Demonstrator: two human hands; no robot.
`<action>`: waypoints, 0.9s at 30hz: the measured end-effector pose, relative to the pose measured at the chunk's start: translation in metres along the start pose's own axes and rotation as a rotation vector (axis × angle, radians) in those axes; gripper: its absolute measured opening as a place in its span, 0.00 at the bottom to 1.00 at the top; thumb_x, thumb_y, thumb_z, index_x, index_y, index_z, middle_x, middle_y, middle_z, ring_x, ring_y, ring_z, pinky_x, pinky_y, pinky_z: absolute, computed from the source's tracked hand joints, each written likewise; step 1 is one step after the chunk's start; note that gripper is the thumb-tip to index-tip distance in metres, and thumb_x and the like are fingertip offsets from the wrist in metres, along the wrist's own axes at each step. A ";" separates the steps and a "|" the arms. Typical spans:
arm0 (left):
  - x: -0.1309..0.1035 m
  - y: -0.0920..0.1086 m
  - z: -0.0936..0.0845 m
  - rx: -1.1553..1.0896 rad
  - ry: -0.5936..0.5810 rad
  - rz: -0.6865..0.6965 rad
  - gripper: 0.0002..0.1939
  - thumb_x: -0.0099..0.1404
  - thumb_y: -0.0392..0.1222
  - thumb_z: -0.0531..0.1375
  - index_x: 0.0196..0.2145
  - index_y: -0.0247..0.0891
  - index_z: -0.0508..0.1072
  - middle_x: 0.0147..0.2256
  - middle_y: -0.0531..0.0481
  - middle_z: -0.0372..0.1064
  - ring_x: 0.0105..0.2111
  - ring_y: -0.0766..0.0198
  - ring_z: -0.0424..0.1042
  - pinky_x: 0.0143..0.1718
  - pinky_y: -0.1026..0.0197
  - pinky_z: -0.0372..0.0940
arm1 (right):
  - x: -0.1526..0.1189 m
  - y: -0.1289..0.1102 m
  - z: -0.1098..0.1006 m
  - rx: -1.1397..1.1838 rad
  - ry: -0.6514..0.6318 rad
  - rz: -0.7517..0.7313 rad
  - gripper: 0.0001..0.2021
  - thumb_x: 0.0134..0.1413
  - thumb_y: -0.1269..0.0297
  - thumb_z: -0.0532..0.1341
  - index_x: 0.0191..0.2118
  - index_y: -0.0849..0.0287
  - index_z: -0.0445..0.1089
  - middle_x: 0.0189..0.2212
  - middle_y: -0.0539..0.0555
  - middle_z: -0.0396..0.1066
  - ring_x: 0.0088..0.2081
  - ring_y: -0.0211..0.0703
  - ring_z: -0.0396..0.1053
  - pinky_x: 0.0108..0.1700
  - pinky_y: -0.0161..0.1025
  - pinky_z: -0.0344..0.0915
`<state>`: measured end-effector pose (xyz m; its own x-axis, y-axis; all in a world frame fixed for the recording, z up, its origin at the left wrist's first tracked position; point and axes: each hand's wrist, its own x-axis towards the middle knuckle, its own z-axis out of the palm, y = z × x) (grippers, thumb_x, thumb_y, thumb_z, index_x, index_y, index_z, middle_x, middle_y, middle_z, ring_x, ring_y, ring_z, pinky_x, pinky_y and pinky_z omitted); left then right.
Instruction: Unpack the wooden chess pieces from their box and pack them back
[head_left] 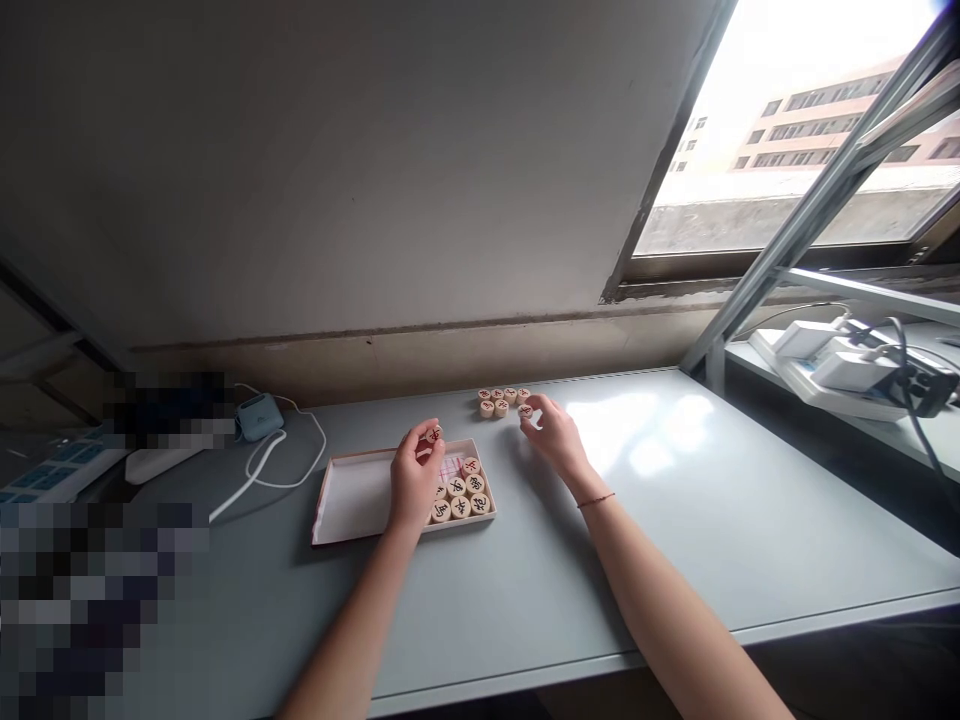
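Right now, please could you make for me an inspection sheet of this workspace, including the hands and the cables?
Surface: smooth grey tabletop, bright glare at right.
Job's things: shallow white rectangular box, round pale wooden pieces with written characters in its right part; a small group of similar pieces beyond it.
Clutter: light-blue rounded device at left; pixelated area, contents unclear.
Hands: left hand grips one piece over the box; right hand has another between its fingertips, lifted or resting unclear.
Cables: white cable loops on the tabletop at left; dark cable at the right shelf.
Surroundings: plain grey wall behind, metal-framed window at right.
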<state>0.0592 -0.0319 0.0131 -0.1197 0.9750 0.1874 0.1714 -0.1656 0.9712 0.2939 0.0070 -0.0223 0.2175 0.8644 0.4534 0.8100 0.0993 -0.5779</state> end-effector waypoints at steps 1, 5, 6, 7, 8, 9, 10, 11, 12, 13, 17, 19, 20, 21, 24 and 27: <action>0.000 -0.001 0.001 0.011 -0.007 -0.010 0.13 0.61 0.39 0.59 0.45 0.41 0.72 0.44 0.46 0.73 0.43 0.63 0.72 0.45 0.60 0.68 | 0.000 0.005 0.002 -0.024 -0.019 0.019 0.09 0.51 0.66 0.55 0.38 0.56 0.69 0.38 0.55 0.72 0.29 0.42 0.66 0.32 0.39 0.63; 0.000 -0.006 0.003 0.117 -0.059 0.046 0.12 0.62 0.39 0.58 0.44 0.41 0.73 0.41 0.47 0.74 0.38 0.64 0.73 0.43 0.60 0.68 | -0.001 0.002 0.005 -0.059 -0.024 0.020 0.08 0.54 0.64 0.54 0.31 0.57 0.69 0.33 0.57 0.72 0.32 0.45 0.67 0.37 0.42 0.64; -0.001 -0.006 0.003 0.156 -0.066 0.085 0.11 0.62 0.39 0.58 0.43 0.41 0.73 0.40 0.48 0.74 0.37 0.64 0.73 0.42 0.60 0.68 | -0.002 -0.005 0.004 -0.031 0.001 0.002 0.08 0.54 0.63 0.55 0.32 0.57 0.70 0.34 0.58 0.72 0.34 0.46 0.68 0.38 0.43 0.64; -0.001 -0.006 0.003 0.198 -0.068 0.133 0.10 0.63 0.39 0.58 0.42 0.41 0.74 0.39 0.48 0.74 0.36 0.64 0.72 0.41 0.60 0.68 | -0.004 -0.013 0.003 0.023 0.015 -0.024 0.08 0.55 0.62 0.55 0.33 0.57 0.70 0.35 0.58 0.72 0.35 0.47 0.68 0.39 0.43 0.65; -0.002 -0.005 0.003 0.239 -0.069 0.184 0.10 0.63 0.39 0.57 0.42 0.41 0.74 0.39 0.48 0.73 0.35 0.64 0.72 0.41 0.60 0.68 | -0.007 -0.024 0.001 0.100 0.007 -0.058 0.09 0.56 0.61 0.55 0.34 0.58 0.70 0.36 0.58 0.73 0.36 0.46 0.68 0.39 0.43 0.65; -0.002 -0.005 0.003 0.278 -0.071 0.237 0.10 0.64 0.39 0.57 0.42 0.41 0.74 0.38 0.49 0.72 0.34 0.65 0.72 0.41 0.60 0.68 | -0.011 -0.037 0.000 0.197 -0.025 -0.094 0.09 0.56 0.59 0.56 0.36 0.57 0.70 0.37 0.58 0.73 0.35 0.45 0.69 0.38 0.42 0.66; -0.003 -0.004 0.002 0.315 -0.076 0.289 0.10 0.64 0.38 0.57 0.42 0.41 0.75 0.38 0.49 0.71 0.34 0.65 0.72 0.41 0.60 0.68 | -0.015 -0.051 -0.001 0.303 -0.114 -0.136 0.10 0.58 0.58 0.56 0.37 0.57 0.70 0.36 0.57 0.73 0.34 0.43 0.69 0.36 0.39 0.66; -0.004 -0.004 0.002 0.347 -0.084 0.338 0.11 0.65 0.37 0.56 0.43 0.42 0.75 0.38 0.48 0.71 0.34 0.65 0.72 0.41 0.60 0.69 | -0.021 -0.064 -0.003 0.400 -0.204 -0.165 0.11 0.58 0.57 0.57 0.39 0.57 0.69 0.35 0.55 0.74 0.33 0.42 0.69 0.35 0.38 0.67; -0.004 -0.003 0.001 0.374 -0.094 0.378 0.12 0.65 0.36 0.56 0.44 0.43 0.74 0.39 0.48 0.70 0.35 0.64 0.72 0.41 0.60 0.69 | -0.027 -0.077 -0.003 0.476 -0.263 -0.179 0.11 0.57 0.56 0.58 0.39 0.57 0.69 0.34 0.54 0.74 0.33 0.41 0.70 0.33 0.36 0.67; -0.005 -0.003 0.001 0.396 -0.108 0.411 0.13 0.65 0.35 0.56 0.45 0.44 0.74 0.40 0.48 0.69 0.37 0.64 0.72 0.41 0.61 0.69 | -0.033 -0.089 -0.004 0.530 -0.307 -0.178 0.11 0.57 0.56 0.58 0.39 0.57 0.69 0.32 0.53 0.74 0.33 0.41 0.70 0.32 0.36 0.67; -0.005 -0.002 0.001 0.425 -0.180 0.491 0.20 0.63 0.31 0.55 0.50 0.48 0.72 0.43 0.49 0.68 0.41 0.63 0.72 0.43 0.61 0.69 | -0.046 -0.112 -0.004 0.689 -0.269 -0.060 0.10 0.55 0.57 0.60 0.39 0.57 0.67 0.32 0.53 0.74 0.31 0.40 0.72 0.32 0.36 0.71; -0.006 -0.001 0.002 0.418 -0.214 0.518 0.22 0.64 0.31 0.55 0.53 0.47 0.69 0.45 0.48 0.68 0.42 0.64 0.72 0.46 0.61 0.68 | -0.042 -0.107 -0.005 0.723 -0.230 -0.034 0.10 0.54 0.58 0.61 0.39 0.58 0.68 0.34 0.55 0.74 0.33 0.41 0.73 0.34 0.37 0.72; -0.006 0.000 0.002 0.420 -0.225 0.527 0.22 0.64 0.31 0.54 0.54 0.47 0.68 0.45 0.48 0.68 0.43 0.64 0.72 0.47 0.62 0.68 | -0.038 -0.100 -0.005 0.716 -0.203 -0.029 0.11 0.53 0.58 0.61 0.40 0.58 0.69 0.36 0.56 0.73 0.34 0.42 0.73 0.35 0.38 0.73; -0.007 0.000 0.002 0.427 -0.232 0.530 0.22 0.65 0.32 0.54 0.55 0.46 0.67 0.46 0.48 0.68 0.43 0.64 0.72 0.47 0.62 0.68 | -0.033 -0.090 -0.006 0.686 -0.164 -0.023 0.12 0.53 0.58 0.60 0.40 0.58 0.70 0.38 0.57 0.73 0.35 0.42 0.74 0.36 0.39 0.73; -0.008 0.000 0.002 0.468 -0.230 0.519 0.19 0.66 0.35 0.53 0.54 0.45 0.68 0.44 0.48 0.69 0.42 0.64 0.72 0.46 0.62 0.68 | -0.014 -0.054 -0.010 0.468 -0.010 0.018 0.13 0.51 0.59 0.59 0.41 0.59 0.71 0.43 0.60 0.70 0.38 0.45 0.72 0.38 0.42 0.72; -0.008 0.000 0.002 0.485 -0.216 0.508 0.15 0.66 0.35 0.52 0.49 0.43 0.71 0.43 0.48 0.69 0.42 0.64 0.72 0.45 0.61 0.68 | -0.002 -0.021 -0.010 0.237 0.055 0.066 0.13 0.52 0.60 0.57 0.42 0.58 0.70 0.41 0.58 0.73 0.37 0.47 0.72 0.39 0.44 0.69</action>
<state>0.0621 -0.0392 0.0111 0.2763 0.8115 0.5149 0.5742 -0.5690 0.5886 0.2818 -0.0018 -0.0046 0.3008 0.8451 0.4419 0.6444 0.1615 -0.7474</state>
